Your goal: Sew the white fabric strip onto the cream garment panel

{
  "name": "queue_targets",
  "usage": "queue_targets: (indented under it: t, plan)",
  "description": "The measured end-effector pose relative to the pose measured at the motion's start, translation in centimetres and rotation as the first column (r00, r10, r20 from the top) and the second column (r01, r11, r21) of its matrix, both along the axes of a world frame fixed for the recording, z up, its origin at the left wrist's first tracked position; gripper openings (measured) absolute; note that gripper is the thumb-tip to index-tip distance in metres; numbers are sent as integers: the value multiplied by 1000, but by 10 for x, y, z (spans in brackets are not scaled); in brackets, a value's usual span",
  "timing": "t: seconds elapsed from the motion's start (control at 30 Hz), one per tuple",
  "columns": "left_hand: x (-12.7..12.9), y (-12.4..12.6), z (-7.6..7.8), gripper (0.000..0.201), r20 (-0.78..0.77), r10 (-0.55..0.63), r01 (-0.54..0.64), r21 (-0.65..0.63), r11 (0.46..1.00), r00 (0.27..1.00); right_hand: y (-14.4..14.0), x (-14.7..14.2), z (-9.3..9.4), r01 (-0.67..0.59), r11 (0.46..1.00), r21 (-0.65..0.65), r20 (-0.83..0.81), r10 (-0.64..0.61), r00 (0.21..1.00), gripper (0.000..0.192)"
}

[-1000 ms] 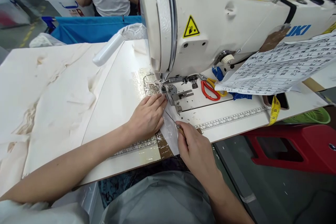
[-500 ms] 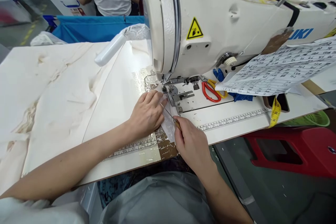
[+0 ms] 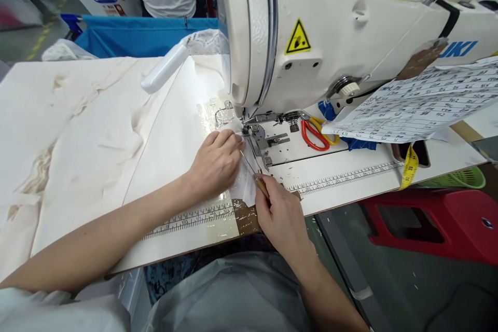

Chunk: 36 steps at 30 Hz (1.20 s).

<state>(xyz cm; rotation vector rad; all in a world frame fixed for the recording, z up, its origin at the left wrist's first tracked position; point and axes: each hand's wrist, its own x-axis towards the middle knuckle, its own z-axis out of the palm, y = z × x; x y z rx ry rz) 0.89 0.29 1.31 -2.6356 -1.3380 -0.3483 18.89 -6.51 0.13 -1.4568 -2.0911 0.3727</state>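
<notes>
My right hand (image 3: pixel 280 212) is closed round the wooden handle of an awl (image 3: pixel 261 184); its thin metal shaft points up and left to the fingertips of my other hand. Beside the presser foot of the sewing machine (image 3: pixel 246 31), my left hand (image 3: pixel 218 162) is closed with its fingers bent down on a piece of thin white fabric (image 3: pixel 245 184). The fabric lies partly under that hand and runs toward the needle area. My left fingertips are mostly hidden, and so is the awl's tip.
Red-and-yellow-handled scissors (image 3: pixel 314 135) lie on the machine bed. A yellow tape measure (image 3: pixel 409 167) hangs over the table edge at right. Cream fabric pieces (image 3: pixel 85 150) cover the left of the table. A written sheet (image 3: pixel 420 104) hangs at right; a red stool (image 3: pixel 439 223) stands below.
The view has shifted slightly, moving the machine right. Both hands stay by the needle area, and more of the white fabric shows between them.
</notes>
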Motion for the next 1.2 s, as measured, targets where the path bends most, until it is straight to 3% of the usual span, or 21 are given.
queue_targets:
  t: [0.17,0.37,0.7,1.2]
  plan:
    - [11,-14,-4,42,13,-92,92,12,996,996,-2,3,3,0,1000,9,35,0,999,28]
    - [13,-16,-7,43,-9,-67,67,-11,998,998,-12,18,8,-14,1000,-15,32,14,999,28]
    - [16,-20,-5,48,-59,-51,49,-36,998,997,-18,55,7,109,988,-107,-67,-117,991,28]
    - [15,-22,-6,46,-78,-61,59,-34,998,995,-17,56,6,136,981,-135,-108,-151,983,28]
